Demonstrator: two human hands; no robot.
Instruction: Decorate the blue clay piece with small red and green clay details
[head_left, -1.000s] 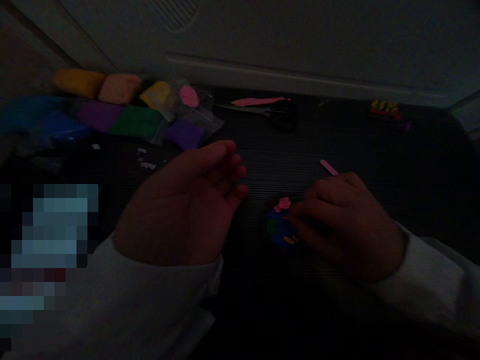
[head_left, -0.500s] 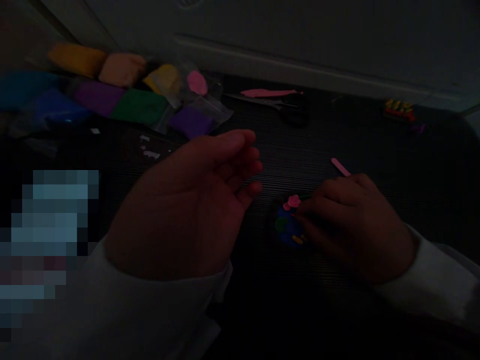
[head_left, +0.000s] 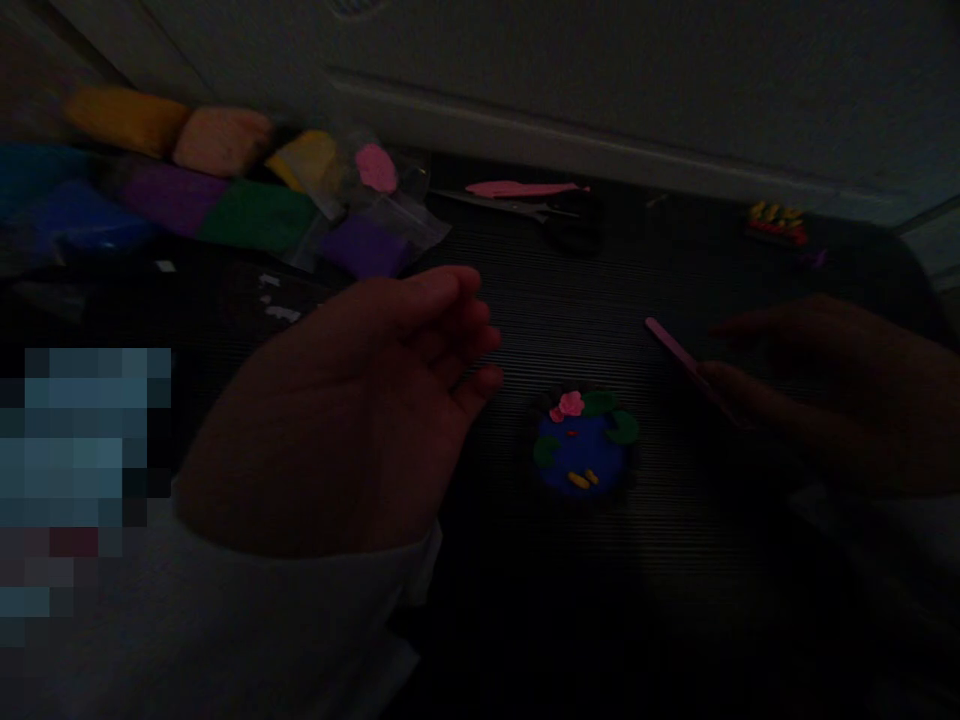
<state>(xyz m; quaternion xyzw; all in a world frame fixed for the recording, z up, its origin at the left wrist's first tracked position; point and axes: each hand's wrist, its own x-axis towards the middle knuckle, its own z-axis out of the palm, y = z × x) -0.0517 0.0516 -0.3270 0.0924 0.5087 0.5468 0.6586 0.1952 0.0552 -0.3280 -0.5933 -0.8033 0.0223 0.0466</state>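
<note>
In dim light, a small round clay pond [head_left: 581,452] lies on the dark tabletop. Its blue middle bears a pink flower [head_left: 571,404], green leaf pads, two yellow pieces and a tiny red one. Left of it, my left hand [head_left: 341,420] is raised palm up, fingers loosely curled and apart, with nothing visible in it. My right hand [head_left: 840,390] is to the right of the pond, thumb and index finger parted around a slim pink modelling tool [head_left: 679,350]. The thumb is at the tool's side; whether it touches cannot be made out.
Bags of coloured clay, among them green [head_left: 261,214] and purple [head_left: 367,248], line the back left. Scissors [head_left: 555,215] and a flat pink tool [head_left: 525,189] lie by the back wall. A small yellow and red clay piece [head_left: 778,222] sits at the far right. White scraps [head_left: 281,313] lie behind my left hand.
My right hand has left the pond and moved right to the slim pink tool, its fingers opening. A tiny red piece now shows on the blue. My left hand keeps its pose.
</note>
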